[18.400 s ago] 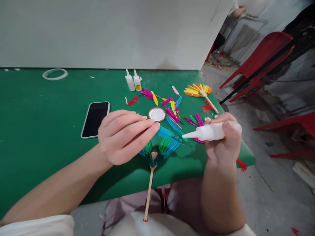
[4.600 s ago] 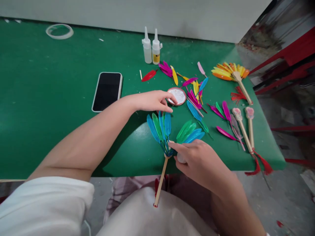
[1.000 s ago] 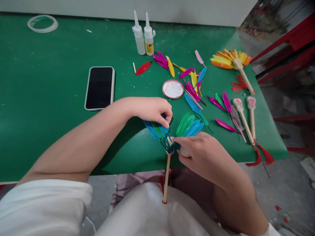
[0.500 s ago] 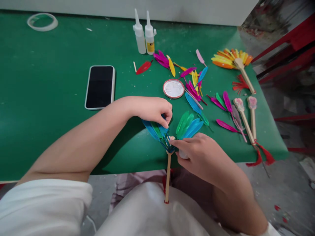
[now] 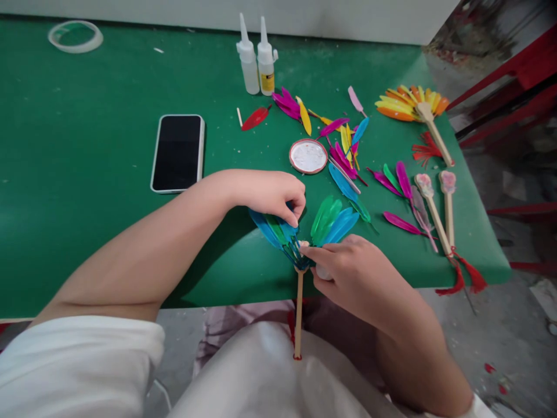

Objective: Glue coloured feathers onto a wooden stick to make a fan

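A half-made feather fan [image 5: 331,220] of blue and green feathers lies at the near edge of the green table [image 5: 87,174]; its wooden stick [image 5: 298,313] runs down onto my lap. My left hand [image 5: 270,194] is closed, its fingertips pinching the blue feathers on the fan's left side. My right hand [image 5: 352,273] is curled round a white glue bottle [image 5: 322,271], mostly hidden in the palm, while its fingertips press at the fan's hub where the feathers meet the stick.
A black phone [image 5: 178,152] lies left of my hands. Two glue bottles [image 5: 256,57], a round lid [image 5: 308,156] and several loose feathers [image 5: 343,151] sit behind. A finished yellow-orange fan [image 5: 413,104], two bare sticks [image 5: 437,203] and red chairs [image 5: 513,87] are to the right.
Almost nothing has moved in the last second; both hands stay on the fan. Earlier my left hand was reaching toward the round lid, and it has since closed on the left feathers.
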`<state>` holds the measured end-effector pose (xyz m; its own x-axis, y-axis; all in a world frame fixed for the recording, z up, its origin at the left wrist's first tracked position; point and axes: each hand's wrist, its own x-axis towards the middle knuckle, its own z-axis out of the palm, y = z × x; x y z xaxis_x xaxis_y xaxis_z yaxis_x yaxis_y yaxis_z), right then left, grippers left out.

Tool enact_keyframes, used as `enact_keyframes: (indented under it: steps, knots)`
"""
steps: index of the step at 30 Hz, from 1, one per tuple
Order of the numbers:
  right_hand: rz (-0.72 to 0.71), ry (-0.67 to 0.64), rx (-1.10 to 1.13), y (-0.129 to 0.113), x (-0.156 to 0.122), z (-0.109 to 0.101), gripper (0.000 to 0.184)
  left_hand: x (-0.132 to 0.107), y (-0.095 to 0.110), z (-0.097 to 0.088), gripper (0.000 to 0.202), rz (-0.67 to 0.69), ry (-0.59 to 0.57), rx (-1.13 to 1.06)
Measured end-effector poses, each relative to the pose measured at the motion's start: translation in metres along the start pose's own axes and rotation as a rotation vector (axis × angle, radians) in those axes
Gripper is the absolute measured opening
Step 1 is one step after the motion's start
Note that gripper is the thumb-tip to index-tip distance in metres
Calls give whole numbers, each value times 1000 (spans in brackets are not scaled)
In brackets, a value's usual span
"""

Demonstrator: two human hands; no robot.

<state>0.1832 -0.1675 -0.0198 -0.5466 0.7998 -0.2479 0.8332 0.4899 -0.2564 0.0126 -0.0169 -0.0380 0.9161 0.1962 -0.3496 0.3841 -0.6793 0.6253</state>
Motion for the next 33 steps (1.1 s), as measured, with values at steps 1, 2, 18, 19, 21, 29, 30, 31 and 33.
enact_keyframes:
  steps: [1, 2, 18, 19, 21, 29, 30, 31, 33]
  knots:
    - [3, -3, -9, -1, 1, 0, 34, 0, 0, 0, 17, -3, 0, -1]
    - [7, -6, -22, -3, 1, 0, 33, 0, 0, 0, 17, -5, 1, -3]
    - [50, 32, -103, -12, 5, 1, 29, -4, -8, -7, 23, -107, 151, -113]
    - [52, 33, -105, -12, 5, 1, 29, -5, -10, -8, 24, -123, 170, -111]
    - [52, 25, -101, -12, 5, 1, 29, -8, -13, -11, 25, -167, 213, -117]
    - [56, 19, -63, -8, 2, -1, 34, -15, -14, -18, 32, -181, 171, -194]
    - [50, 29, -65, -8, 2, 0, 35, -14, -13, -17, 33, -164, 159, -191]
    - [43, 39, -66, -8, 1, 0, 36, -13, -13, -16, 34, -154, 152, -187]
    - [25, 53, -63, -8, 1, 1, 37, -11, -12, -13, 34, -149, 155, -172]
